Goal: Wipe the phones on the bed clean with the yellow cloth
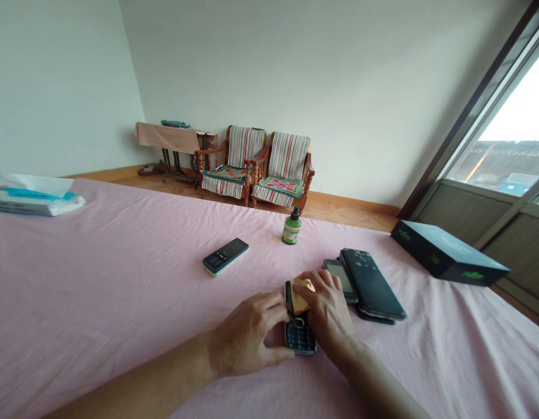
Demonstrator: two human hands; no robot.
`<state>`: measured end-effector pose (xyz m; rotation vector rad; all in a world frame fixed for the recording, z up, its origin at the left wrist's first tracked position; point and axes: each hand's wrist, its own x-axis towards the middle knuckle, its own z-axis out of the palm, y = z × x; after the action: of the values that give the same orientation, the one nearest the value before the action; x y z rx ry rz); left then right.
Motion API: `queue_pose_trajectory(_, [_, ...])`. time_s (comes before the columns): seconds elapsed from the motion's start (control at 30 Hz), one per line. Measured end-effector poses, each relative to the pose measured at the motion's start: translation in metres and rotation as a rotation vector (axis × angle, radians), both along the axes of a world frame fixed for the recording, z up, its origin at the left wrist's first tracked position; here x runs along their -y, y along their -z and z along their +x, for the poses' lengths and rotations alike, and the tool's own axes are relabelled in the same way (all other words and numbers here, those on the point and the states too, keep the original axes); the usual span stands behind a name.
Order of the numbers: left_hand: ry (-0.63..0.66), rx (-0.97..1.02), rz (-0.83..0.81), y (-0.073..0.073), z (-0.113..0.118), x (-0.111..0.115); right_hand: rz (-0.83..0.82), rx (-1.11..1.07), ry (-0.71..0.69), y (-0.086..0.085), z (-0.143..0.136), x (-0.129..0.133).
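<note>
A dark keypad phone (301, 336) lies on the pink bedsheet in front of me, its keys at the near end. My left hand (256, 329) grips it along the left side, fingertips at the upper edge and thumb by the lower left corner. Pressed over the phone's screen is a folded yellowish cloth (301, 302), pinched in the fingers of my right hand (326, 302). Most of the screen is hidden by the cloth and the fingers.
Right of my hands lie a small grey phone (343, 281) and a stack of large black phones (374, 283). Another keypad phone (226, 256) rests to the left. Beyond stand a green spray bottle (291, 228), a black box (448, 253) and a tissue pack (38, 202).
</note>
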<state>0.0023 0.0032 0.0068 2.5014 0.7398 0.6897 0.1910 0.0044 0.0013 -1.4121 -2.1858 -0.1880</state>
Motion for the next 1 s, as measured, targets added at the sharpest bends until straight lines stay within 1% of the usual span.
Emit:
queue_pose_trajectory(0.13, [0.001,0.009,-0.008,-0.002,0.0,0.001,-0.09,-0.009,-0.01,0.001,0.002,0.004])
queue_pose_trajectory(0.23, [0.001,0.014,-0.01,-0.001,0.0,0.001,-0.161,-0.067,-0.018,0.002,0.002,0.005])
queue_pose_trajectory(0.33, [-0.004,-0.003,-0.001,0.0,0.0,0.0,-0.172,-0.117,-0.01,0.004,-0.002,0.002])
queue_pose_trajectory(0.43, [-0.012,-0.009,0.018,0.001,0.0,0.0,-0.167,-0.114,-0.021,0.004,-0.007,-0.003])
queue_pose_trajectory(0.57, [0.009,0.016,0.0,0.0,0.0,0.001,-0.182,-0.133,-0.084,0.001,-0.008,-0.001])
queue_pose_trajectory(0.67, [-0.039,0.006,-0.041,0.0,0.0,0.002,-0.229,-0.165,-0.16,-0.004,-0.004,0.006])
queue_pose_trajectory(0.77, [-0.132,0.006,-0.047,0.004,0.0,-0.001,-0.298,-0.197,-0.214,-0.009,-0.001,0.014])
queue_pose_trajectory(0.83, [-0.162,0.017,-0.039,0.008,0.001,-0.005,-0.333,-0.212,-0.25,-0.01,0.0,0.017])
queue_pose_trajectory(0.9, [-0.152,-0.01,-0.051,0.011,0.001,-0.009,-0.339,-0.229,-0.265,-0.01,-0.001,0.018])
queue_pose_trajectory(1.0, [-0.118,-0.106,-0.071,0.014,0.001,-0.013,-0.308,-0.242,-0.224,-0.009,-0.004,0.018])
